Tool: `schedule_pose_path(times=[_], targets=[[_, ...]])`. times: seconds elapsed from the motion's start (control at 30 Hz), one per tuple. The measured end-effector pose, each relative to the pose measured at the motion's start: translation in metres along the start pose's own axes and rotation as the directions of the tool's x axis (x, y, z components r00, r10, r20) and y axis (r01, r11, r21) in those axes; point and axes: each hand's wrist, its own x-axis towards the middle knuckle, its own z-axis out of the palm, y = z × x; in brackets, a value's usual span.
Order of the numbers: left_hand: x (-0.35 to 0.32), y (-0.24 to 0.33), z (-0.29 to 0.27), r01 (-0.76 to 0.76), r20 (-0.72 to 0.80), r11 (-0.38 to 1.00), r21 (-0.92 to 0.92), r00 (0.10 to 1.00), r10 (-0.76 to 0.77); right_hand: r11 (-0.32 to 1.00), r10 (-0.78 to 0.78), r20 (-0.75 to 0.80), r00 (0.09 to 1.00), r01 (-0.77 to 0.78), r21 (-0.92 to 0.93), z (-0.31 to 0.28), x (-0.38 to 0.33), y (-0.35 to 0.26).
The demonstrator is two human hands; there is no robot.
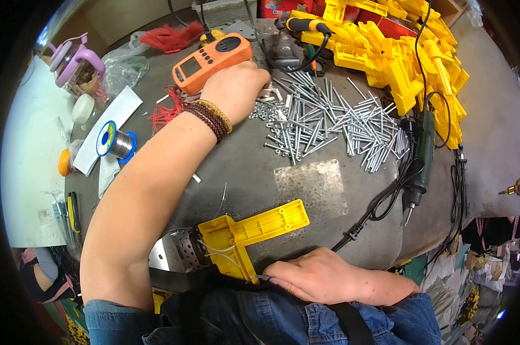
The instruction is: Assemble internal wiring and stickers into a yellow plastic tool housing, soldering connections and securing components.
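Hands apart: L hand (237, 86) is twd worktop's (245, 172) far edge, beside orange meter (199, 68) & nuts (264, 109), fingers hidden, can't tell grip; R hand (314, 277) is by yellow part (268, 225) at near edge, grip unclear; bolts (306, 121) R of meter, yellow pile (381, 54) nr far R corner.

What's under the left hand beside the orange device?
Red strips show left of the left hand, small white pieces and silvery screws to its right. Whatever lies directly beneath is covered, so what it touches can't be told.
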Motion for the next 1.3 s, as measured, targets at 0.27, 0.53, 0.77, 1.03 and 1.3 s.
schedule_pose_path(times=[0.27,0.53,0.77,1.03,1.3], targets=[[-0.001,0.009,-0.007,-0.116,-0.058,0.974,0.193,0.99,0.129,1.0,-0.005,-0.023,1.0,0.006,0.013,0.003,-0.001,0.002],[-0.062,0.009,-0.037,0.01,-0.048,0.996,-0.087,0.999,-0.014,0.999,-0.004,-0.033,0.999,0.006,0.041,0.002,-0.001,0.002],[-0.1,0.007,-0.041,0.112,-0.007,0.974,-0.197,0.993,-0.116,0.996,0.072,0.001,0.997,-0.072,0.057,0.001,0.001,0.0],[-0.118,0.0,-0.039,0.041,-0.13,0.994,-0.102,0.99,-0.054,0.954,0.151,0.082,0.985,-0.167,0.249,-0.008,0.002,-0.005],[-0.128,0.006,-0.048,0.233,-0.013,0.961,-0.149,0.971,-0.238,0.885,0.219,0.172,0.96,-0.27,0.379,-0.012,0.005,-0.01]])
